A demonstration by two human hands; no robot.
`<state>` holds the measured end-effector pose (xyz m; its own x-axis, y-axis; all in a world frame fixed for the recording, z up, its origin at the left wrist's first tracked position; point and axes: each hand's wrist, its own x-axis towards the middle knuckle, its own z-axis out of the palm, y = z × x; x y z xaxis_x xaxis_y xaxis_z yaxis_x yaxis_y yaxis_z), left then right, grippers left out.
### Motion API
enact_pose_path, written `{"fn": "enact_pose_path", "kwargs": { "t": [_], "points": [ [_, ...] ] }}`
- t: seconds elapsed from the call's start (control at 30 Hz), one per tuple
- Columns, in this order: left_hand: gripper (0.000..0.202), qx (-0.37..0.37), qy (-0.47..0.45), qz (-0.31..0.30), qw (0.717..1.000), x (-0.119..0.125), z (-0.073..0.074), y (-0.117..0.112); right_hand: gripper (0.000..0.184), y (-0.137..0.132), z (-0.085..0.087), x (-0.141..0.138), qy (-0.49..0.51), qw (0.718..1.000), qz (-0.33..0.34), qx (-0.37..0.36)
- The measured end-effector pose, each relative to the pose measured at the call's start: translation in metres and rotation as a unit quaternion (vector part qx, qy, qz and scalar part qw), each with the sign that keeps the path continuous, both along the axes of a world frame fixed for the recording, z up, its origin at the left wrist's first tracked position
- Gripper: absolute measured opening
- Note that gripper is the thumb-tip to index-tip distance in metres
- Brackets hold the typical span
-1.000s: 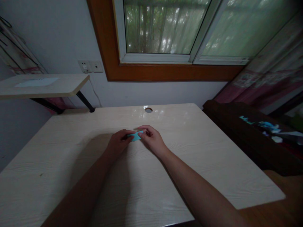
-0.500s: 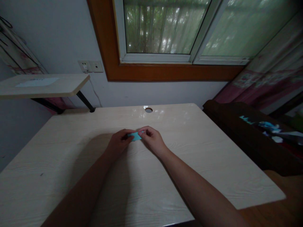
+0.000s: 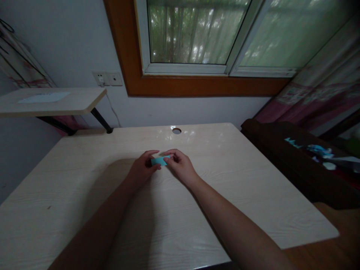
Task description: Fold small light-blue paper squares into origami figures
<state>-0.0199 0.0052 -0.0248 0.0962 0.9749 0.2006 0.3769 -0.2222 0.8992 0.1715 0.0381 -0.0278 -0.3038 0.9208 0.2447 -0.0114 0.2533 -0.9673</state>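
A small light-blue piece of paper (image 3: 159, 161), folded into a strip by its look, is above the middle of the table. My right hand (image 3: 180, 162) pinches its right end between thumb and fingers. At the strip's left end is my left hand (image 3: 143, 165), with thumb and index finger spread apart around it. The left fingertips are close to the paper's left edge; whether one of them touches it from behind is hard to see.
Under both hands lies the pale wood-grain table (image 3: 239, 210), with a round cable hole (image 3: 176, 131) near its back edge. A raised shelf (image 3: 84, 105) stands at the left back, a sheet of paper (image 3: 45, 97) on it. Dark furniture (image 3: 270, 150) borders the right side.
My left thumb and index finger have parted from their pinch on the paper, so more of the strip shows. My right hand keeps its hold almost in place.
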Motion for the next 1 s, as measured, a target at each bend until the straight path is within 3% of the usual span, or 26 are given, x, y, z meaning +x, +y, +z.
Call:
{"fn": "enact_pose_path", "kwargs": {
  "t": [0.23, 0.47, 0.87, 1.0],
  "points": [
    [0.047, 0.012, 0.034, 0.044, 0.998, 0.001, 0.002, -0.001, 0.037, 0.000, -0.006, -0.001, -0.083, 0.996, 0.018, 0.036],
    [0.046, 0.014, 0.053, 0.042, 0.998, 0.000, -0.001, 0.001, 0.035, -0.002, -0.006, -0.002, -0.102, 0.994, -0.001, 0.049],
    [0.042, -0.007, -0.040, 0.069, 0.997, -0.003, -0.002, 0.004, 0.035, 0.012, -0.011, 0.000, -0.007, 0.992, -0.123, 0.026],
    [0.043, -0.008, -0.054, 0.060, 0.997, -0.003, -0.004, 0.004, 0.036, 0.011, -0.010, -0.001, 0.041, 0.996, -0.078, 0.000]
  ]
}}
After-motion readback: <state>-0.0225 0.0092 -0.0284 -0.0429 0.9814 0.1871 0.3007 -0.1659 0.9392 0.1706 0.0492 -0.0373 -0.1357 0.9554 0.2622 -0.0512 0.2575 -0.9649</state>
